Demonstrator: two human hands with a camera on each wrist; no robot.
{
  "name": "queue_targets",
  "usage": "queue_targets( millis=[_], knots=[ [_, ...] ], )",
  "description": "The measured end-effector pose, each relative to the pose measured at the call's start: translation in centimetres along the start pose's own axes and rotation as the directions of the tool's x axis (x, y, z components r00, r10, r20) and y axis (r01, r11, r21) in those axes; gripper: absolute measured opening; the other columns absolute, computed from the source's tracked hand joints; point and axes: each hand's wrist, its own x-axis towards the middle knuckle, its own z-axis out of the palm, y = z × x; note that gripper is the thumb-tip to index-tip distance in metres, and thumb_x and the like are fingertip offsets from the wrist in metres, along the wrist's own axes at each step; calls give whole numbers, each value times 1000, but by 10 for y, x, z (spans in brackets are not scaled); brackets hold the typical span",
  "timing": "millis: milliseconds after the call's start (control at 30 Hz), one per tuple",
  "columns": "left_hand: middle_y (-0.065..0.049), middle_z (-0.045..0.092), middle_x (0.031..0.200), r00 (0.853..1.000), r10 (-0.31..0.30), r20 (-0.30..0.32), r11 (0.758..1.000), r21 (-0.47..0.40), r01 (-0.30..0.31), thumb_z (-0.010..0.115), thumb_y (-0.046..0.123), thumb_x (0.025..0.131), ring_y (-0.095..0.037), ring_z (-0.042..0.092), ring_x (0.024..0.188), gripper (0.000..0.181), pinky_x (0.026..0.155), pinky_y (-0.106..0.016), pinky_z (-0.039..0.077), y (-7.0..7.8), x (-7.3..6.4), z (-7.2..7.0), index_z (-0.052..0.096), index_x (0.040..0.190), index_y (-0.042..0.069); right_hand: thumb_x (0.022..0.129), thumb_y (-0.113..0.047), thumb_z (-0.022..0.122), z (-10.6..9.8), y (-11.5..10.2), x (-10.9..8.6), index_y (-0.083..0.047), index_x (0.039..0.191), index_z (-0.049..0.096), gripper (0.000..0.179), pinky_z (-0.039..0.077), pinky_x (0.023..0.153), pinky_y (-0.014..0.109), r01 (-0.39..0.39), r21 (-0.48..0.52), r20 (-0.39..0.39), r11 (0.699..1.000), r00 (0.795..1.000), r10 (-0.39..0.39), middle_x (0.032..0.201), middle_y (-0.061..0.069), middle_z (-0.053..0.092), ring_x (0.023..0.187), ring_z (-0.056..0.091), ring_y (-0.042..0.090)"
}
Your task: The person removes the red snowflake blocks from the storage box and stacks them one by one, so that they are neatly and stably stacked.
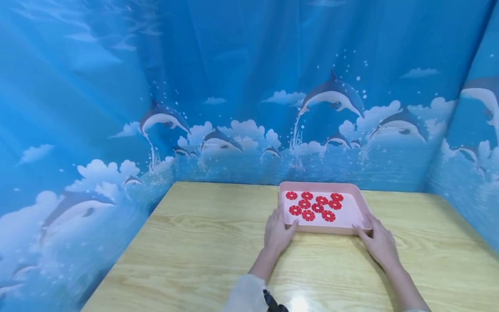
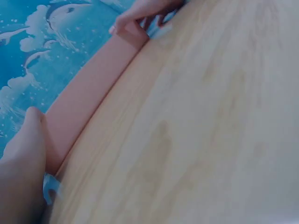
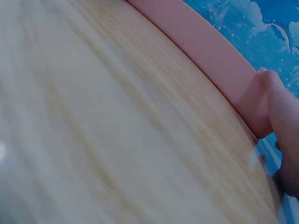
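A shallow pink tray (image 1: 327, 230) lies near the back of the table, with several red notched discs (image 1: 332, 216) spread over its floor. My left hand (image 1: 277, 234) holds its near left corner, the thumb at the front wall and the fingers along the left side. At the near right corner my right hand (image 1: 380, 245) grips it likewise, thumb against the front. In the left wrist view the tray's front wall (image 2: 88, 98) runs between both hands. The right wrist view shows that wall (image 3: 210, 56) meeting my right thumb; the discs are hidden there.
The wood-grain table (image 1: 202, 242) extends left, right and in front of the tray. Blue curtains with dolphins (image 1: 249, 86) stand behind and at both sides, close beyond the tray's far edge. A black item (image 1: 274, 303) shows by the left sleeve (image 1: 245, 294).
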Motion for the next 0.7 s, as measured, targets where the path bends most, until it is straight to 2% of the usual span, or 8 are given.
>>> queue_targets(
  millis=[100, 233, 500, 700],
  knots=[
    [-6, 29, 146, 1000, -9, -28, 1000, -21, 8, 51, 47, 88, -26, 27, 131, 75, 105, -43, 24, 1, -1, 0, 20, 147, 11, 92, -50, 45, 0, -3, -1, 7, 141, 20, 79, 15, 95, 67, -29, 13, 10, 999, 1000, 29, 136, 37, 24, 119, 23, 56],
    [-5, 27, 147, 1000, -18, -18, 1000, -23, 18, 53, 45, 88, -26, 26, 132, 74, 104, -43, 25, 1, -5, -1, 22, 146, 11, 92, -50, 45, 1, -5, -5, 8, 141, 19, 80, 21, 93, 68, -58, 20, 29, 998, 998, 57, 137, 37, 23, 120, 24, 55],
    [-7, 29, 146, 999, -48, -19, 996, -76, 46, 56, 40, 86, -27, 26, 132, 75, 103, -44, 27, -1, -15, -6, 23, 146, 11, 92, -50, 46, 4, -10, -13, 7, 142, 19, 81, 21, 95, 66, -69, 39, 47, 997, 997, 67, 138, 36, 23, 121, 23, 53],
    [-12, 29, 145, 998, -43, -38, 991, -131, 38, 57, 35, 86, -31, 28, 130, 74, 103, -46, 27, -5, -23, -17, 22, 146, 8, 91, -49, 47, 5, -19, -18, 7, 142, 18, 80, 20, 97, 64, -57, 56, 46, 997, 997, 55, 139, 35, 22, 123, 22, 53]
  ],
)
